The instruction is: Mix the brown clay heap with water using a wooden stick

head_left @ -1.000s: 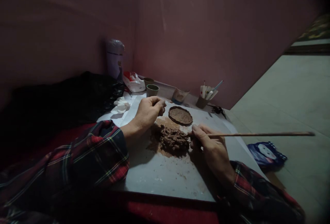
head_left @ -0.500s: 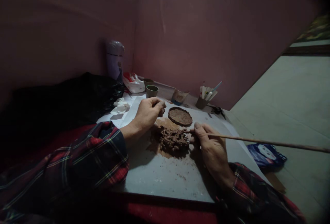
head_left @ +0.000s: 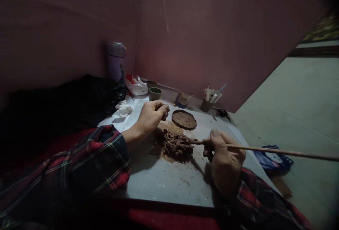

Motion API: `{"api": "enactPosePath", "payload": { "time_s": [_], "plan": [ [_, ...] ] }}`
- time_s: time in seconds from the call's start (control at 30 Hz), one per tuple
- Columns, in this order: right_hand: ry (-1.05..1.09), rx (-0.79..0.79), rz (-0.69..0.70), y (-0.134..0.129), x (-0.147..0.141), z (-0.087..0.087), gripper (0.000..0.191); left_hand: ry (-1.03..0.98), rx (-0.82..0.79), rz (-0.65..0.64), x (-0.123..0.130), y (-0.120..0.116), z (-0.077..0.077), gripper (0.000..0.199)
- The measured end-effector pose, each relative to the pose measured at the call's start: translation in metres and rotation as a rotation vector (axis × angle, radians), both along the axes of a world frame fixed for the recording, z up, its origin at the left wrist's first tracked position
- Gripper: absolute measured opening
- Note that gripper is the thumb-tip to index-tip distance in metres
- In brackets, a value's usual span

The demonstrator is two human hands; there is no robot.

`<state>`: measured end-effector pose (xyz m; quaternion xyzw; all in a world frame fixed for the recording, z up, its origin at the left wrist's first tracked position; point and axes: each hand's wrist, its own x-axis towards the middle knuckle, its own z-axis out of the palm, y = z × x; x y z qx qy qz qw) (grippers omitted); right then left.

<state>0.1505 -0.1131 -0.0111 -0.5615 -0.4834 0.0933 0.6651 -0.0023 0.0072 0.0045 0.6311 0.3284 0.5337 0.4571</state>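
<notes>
My right hand (head_left: 226, 157) grips a long thin wooden stick (head_left: 267, 150) near its left end. The stick's dark, smeared tip touches the right side of a crumbly brown clay-like lump (head_left: 176, 147) on the pale board (head_left: 159, 184). My left hand (head_left: 155, 113) hovers above and behind the lump's left side, its thumb and fingers pressed together; whatever they may pinch is hidden. Just beyond the lump lies a flat, round brown disc (head_left: 184, 120) with a raised rim. Brown smears and crumbs surround the lump.
Two cups, one the front cup (head_left: 155, 94), stand at the back near a white plastic bag (head_left: 137, 86). A pot of pens (head_left: 208, 104) is at back right. A purple bottle (head_left: 116, 62), black plastic (head_left: 66, 106) and crumpled tissue (head_left: 122, 110) are left. A blue packet (head_left: 274, 160) lies right.
My right hand has shifted right and slightly down and turned. More of the stick's tip end shows, now lying against the lump. My left hand has hardly moved.
</notes>
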Motion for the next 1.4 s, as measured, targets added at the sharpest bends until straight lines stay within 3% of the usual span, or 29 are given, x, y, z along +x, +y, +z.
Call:
{"api": "enactPosePath", "payload": {
  "time_s": [0.1, 0.37, 0.57, 0.8, 1.17, 1.3, 1.4],
  "plan": [
    [-0.011, 0.002, -0.023, 0.003, 0.001, -0.002, 0.036, 0.0, -0.024, 0.006, 0.0, 0.0, 0.001, 0.018],
    [-0.129, -0.222, 0.131, 0.011, 0.011, -0.002, 0.04, 0.008, -0.025, -0.003, 0.001, -0.003, 0.003, 0.016],
    [0.027, -0.284, 0.174, 0.013, 0.013, -0.001, 0.039, 0.028, -0.019, 0.009, 0.0, -0.004, 0.004, 0.017],
    [0.031, -0.269, 0.25, 0.011, 0.013, -0.002, 0.04, 0.107, 0.013, 0.014, 0.0, -0.002, 0.002, 0.019],
    [0.267, -0.054, 0.286, 0.007, 0.006, -0.001, 0.033, 0.107, 0.016, 0.009, -0.001, -0.002, 0.001, 0.019],
    [0.123, -0.131, 0.353, 0.005, 0.004, -0.001, 0.031, 0.108, 0.027, 0.007, -0.001, -0.002, -0.001, 0.017],
    [-0.076, -0.173, 0.327, 0.003, 0.003, -0.001, 0.033, 0.1, 0.027, 0.004, 0.0, -0.002, 0.0, 0.017]
  ]
}}
